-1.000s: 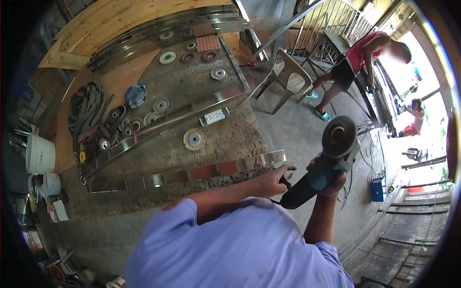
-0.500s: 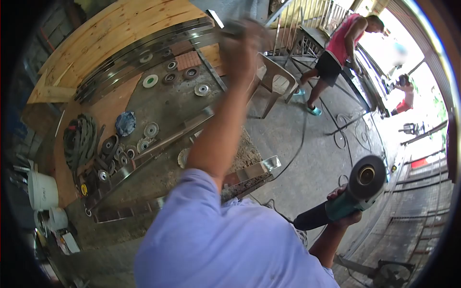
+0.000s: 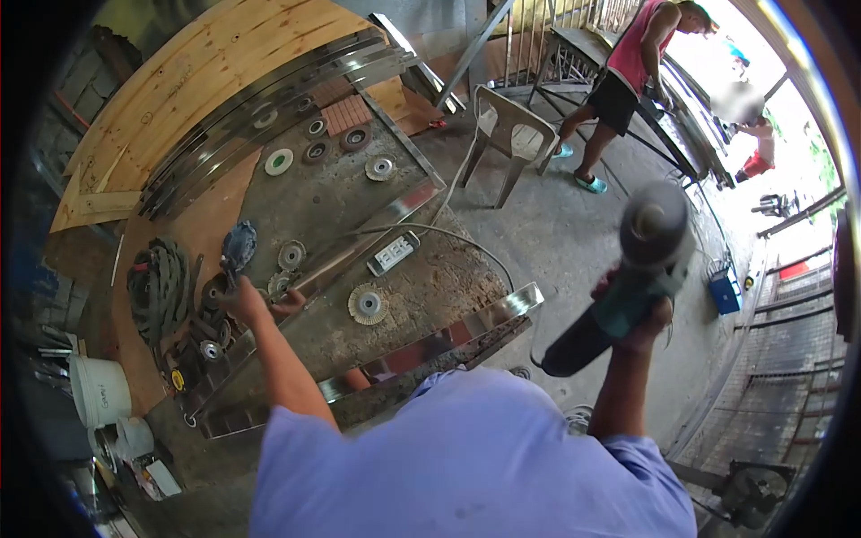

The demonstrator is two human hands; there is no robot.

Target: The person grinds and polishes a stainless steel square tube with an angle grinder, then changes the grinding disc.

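My right hand (image 3: 652, 325) grips a teal and black angle grinder (image 3: 619, 314), held up off to the right of the bench with its blurred round disc (image 3: 655, 224) uppermost. On the left, my left hand (image 3: 251, 300) reaches over the bench, its fingertips on the lower edge of a dark blue lump (image 3: 239, 244) that stands tilted; its thumb sticks out to the side. Around that hand lie several grinding discs (image 3: 291, 255) and a coil of dark straps (image 3: 161, 287). A worn flap disc (image 3: 369, 304) and a power strip (image 3: 393, 254) rest on the bench nearer the middle.
Shiny metal bars (image 3: 430, 345) cross the bench (image 3: 430, 278). A plastic chair (image 3: 511, 139) stands beyond it. In the back, a person in a pink top (image 3: 641, 45) bends over a metal frame; another person (image 3: 758, 148) is farther off. White buckets (image 3: 99, 390) stand at left.
My left hand has swung from the upper middle down and left to the blue lump, which now looks tilted. The grinder has moved up and left, still in my right hand.
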